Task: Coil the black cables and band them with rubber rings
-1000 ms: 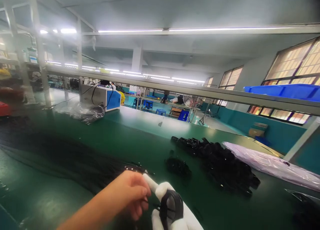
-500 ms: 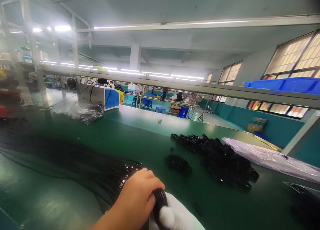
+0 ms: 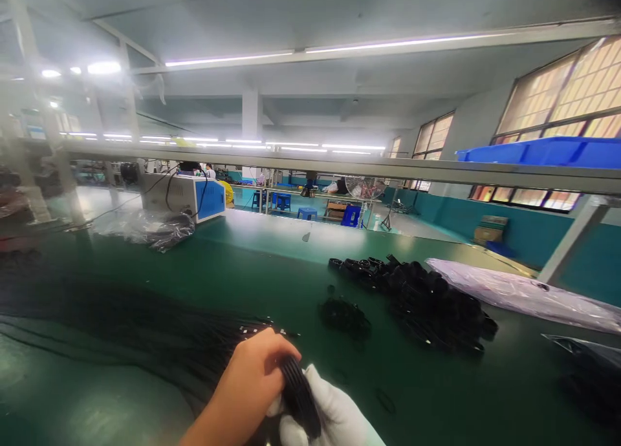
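Note:
A coil of black cable [image 3: 301,397] is held upright between my hands at the bottom middle. Bare and closed, my left hand [image 3: 252,368] grips its upper left side. My right hand [image 3: 337,407], in a white glove, wraps round the lower right side, with some of its fingers hidden. Beside my left hand, a bundle of long straight black cables [image 3: 145,320] stretches away to the left, some with small silvery ends. To the right lies a heap of black coiled cables [image 3: 417,297], and in front of it a smaller pile of black pieces [image 3: 344,315].
On the green table [image 3: 252,258] lie a clear plastic bag [image 3: 160,229] and a blue-and-white machine box [image 3: 187,197]. A pinkish plastic bag [image 3: 514,291] lies at the right. One thin black loop [image 3: 385,401] is near my right hand. A blue tray [image 3: 543,152] sits on the rail above.
The coil and both hands have shifted slightly left in view. My gloved hand has turned, its fingers now spread around the coil's right side and bottom. The camera view has shifted a little.

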`<state>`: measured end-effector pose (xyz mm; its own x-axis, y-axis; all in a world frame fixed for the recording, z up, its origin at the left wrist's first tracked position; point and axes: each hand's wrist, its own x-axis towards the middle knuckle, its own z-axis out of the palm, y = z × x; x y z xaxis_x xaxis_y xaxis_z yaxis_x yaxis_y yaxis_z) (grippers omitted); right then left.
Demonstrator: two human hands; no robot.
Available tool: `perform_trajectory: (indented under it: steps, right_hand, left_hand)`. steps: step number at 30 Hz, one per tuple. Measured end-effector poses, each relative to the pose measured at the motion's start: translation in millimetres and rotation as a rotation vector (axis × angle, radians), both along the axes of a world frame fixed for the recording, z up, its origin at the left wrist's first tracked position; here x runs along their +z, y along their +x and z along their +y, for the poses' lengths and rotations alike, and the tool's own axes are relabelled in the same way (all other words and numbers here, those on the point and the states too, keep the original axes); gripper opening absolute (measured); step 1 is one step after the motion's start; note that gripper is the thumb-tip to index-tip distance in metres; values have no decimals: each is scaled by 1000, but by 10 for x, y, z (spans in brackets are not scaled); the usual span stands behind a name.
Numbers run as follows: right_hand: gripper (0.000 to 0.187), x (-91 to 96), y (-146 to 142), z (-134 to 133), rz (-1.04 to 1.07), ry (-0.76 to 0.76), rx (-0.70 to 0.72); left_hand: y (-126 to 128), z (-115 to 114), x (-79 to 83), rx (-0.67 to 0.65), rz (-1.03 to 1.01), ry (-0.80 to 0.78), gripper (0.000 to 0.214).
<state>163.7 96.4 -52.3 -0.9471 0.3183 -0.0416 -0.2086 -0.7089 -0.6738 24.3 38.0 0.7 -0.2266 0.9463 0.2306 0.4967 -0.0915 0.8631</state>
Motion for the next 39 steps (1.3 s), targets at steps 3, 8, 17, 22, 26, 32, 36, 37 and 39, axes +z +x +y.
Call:
perform_trajectory:
  steps: [3,8,17,22,26,32,36,37,39]
  right_hand:
    - [52,-107,-64,-6,-43,-5,-56]
    - [45,-80,-81,-31,-47,-31,-191]
    - [58,136,-81,-41,-367,284,-196]
    - [56,198,-28,-34,-407,422,-275]
    - [52,150,5,3,-204,319,-200]
    - [53,148,26,-14,-184,319,-113]
    - [46,168,33,-41,-124,267,-85]
    - [45,166,28,-46,-110,232,-86]
    - [46,147,16,-44,-106,182,-86]
  left_hand:
    - [-1,7,1,17,40,-17,31]
    - [-105,11,88,75,204,-131,27]
    - [-261,96,81,-128,33,-300,23]
    - [-152,111,31,31,-55,-217,33]
    - [-100,-15,-71,-47,-407,-321,25]
    - [39,-91,-240,-141,-623,-241,19]
    - [-4,-96,-264,-161,-519,-262,24]
    - [-25,-106,-260,-117,-423,-250,22]
    - [-55,-134,-252,7,-183,-155,14]
